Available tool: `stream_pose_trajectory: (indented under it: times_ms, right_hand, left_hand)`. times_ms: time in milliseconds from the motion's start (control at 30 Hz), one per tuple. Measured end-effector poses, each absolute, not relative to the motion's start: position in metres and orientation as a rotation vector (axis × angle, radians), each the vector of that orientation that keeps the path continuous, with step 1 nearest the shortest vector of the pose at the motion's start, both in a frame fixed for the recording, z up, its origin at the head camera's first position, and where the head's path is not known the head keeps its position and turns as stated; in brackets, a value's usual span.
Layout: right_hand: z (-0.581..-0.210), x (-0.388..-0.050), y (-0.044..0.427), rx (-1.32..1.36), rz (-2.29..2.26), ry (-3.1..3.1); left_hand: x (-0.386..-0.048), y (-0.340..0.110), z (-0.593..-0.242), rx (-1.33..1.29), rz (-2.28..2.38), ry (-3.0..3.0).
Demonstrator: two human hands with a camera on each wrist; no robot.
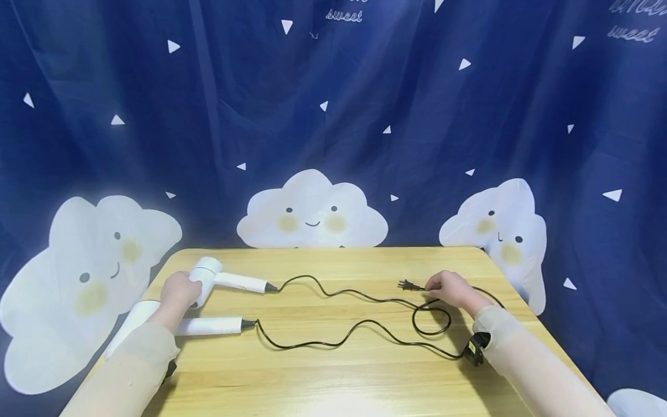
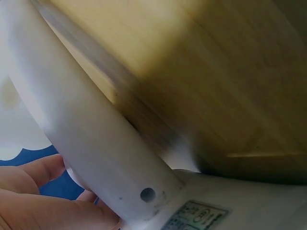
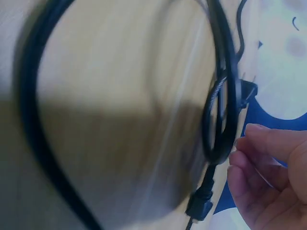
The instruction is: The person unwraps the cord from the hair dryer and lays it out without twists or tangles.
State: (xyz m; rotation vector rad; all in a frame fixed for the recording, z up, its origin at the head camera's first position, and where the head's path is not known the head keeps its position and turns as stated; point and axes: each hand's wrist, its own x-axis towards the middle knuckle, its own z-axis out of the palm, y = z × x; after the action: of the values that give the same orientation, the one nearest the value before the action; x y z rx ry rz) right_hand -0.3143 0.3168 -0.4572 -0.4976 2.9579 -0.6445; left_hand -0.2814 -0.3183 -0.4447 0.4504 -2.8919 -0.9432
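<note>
Two white hair dryers lie on the table at the left. In the head view, my left hand (image 1: 179, 291) grips the body of the far hair dryer (image 1: 207, 278). The near hair dryer (image 1: 211, 326) lies beside that arm; in the left wrist view its white body (image 2: 72, 105) hides most of the far one and part of my left fingers (image 2: 48, 211). At the right, my right hand (image 1: 452, 288) pinches a black power cord just behind its two-pin plug (image 1: 409, 285). In the right wrist view, the thumb and fingers (image 3: 259, 139) meet close below this plug (image 3: 247, 93).
Both black cords (image 1: 328, 345) run in loose waves across the wooden table (image 1: 312, 382), with a loop near my right hand. Another black plug-like end (image 3: 199, 206) shows in the right wrist view. A blue curtain (image 1: 323, 139) with cloud faces hangs behind the table.
</note>
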Motion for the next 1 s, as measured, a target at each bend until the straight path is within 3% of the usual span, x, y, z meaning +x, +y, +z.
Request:
stream_pose_trajectory:
  times_ms: [567,1000]
  right_hand:
    - [-0.465,-0.303,0.325,-0.726,-0.518,3.003]
    - [-0.456,-0.278,0.323,-0.242,-0.576,2.878]
  left_hand:
    - [-0.281,-0.319,-0.449,0.428,-0.937,-2.897]
    - [-0.283,-0.321,-0.450,0.438,-0.960,-2.879]
